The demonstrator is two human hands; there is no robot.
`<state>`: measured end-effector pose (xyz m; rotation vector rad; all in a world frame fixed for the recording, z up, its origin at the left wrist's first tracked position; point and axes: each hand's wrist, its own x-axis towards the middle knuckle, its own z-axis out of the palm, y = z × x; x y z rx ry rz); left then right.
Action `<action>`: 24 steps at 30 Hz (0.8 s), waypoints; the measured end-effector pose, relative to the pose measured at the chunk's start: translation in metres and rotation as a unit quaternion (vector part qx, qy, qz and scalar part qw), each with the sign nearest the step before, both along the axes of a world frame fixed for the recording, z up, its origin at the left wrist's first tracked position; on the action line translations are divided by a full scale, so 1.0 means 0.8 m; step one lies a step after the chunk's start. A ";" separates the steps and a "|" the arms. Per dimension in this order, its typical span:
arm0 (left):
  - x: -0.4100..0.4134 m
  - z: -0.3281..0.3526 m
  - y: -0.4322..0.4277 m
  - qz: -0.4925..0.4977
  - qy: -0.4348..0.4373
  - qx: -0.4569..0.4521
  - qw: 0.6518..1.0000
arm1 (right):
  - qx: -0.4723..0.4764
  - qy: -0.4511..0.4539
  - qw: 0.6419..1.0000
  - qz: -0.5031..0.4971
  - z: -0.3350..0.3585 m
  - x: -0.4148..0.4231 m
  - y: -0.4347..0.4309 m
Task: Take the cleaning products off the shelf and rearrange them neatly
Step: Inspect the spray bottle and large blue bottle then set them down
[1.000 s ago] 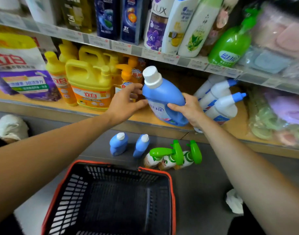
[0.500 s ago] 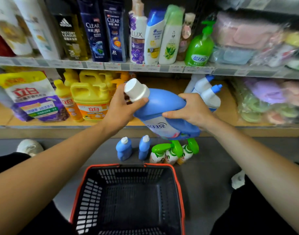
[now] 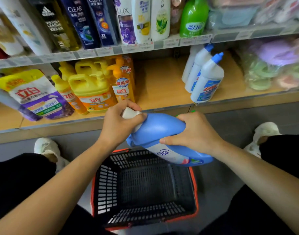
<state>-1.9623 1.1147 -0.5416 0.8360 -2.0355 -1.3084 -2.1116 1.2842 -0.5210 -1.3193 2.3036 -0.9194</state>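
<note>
Both hands hold a large blue detergent bottle point(image 3: 160, 133), tilted on its side over the far rim of a black basket with a red rim point(image 3: 195, 189). My left hand point(image 3: 118, 124) wraps its white cap and neck. My right hand point(image 3: 194, 133) grips the body near the handle. On the wooden lower shelf point(image 3: 162, 89) stand yellow dish-soap jugs point(image 3: 91, 89), an orange pump bottle point(image 3: 123, 82) and white bottles with blue caps point(image 3: 207, 78). The small bottles on the floor are hidden behind the blue bottle and my hands.
A purple and white refill pouch point(image 3: 36, 97) leans at the shelf's left. The upper shelf carries shampoo bottles point(image 3: 96, 21) and a green pump bottle point(image 3: 193, 19). Bagged sponges point(image 3: 272, 65) fill the right side. My white shoes point(image 3: 47, 148) rest on the grey floor beside the basket.
The blue bottle has come off the shelf, tipped from upright to lying sideways, and moved down towards me over the basket. My left hand has shifted from its side onto the cap.
</note>
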 end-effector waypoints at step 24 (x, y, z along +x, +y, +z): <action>-0.007 0.003 -0.009 -0.144 0.106 0.124 0.976 | -0.078 -0.337 0.938 -0.027 -0.001 -0.034 -0.005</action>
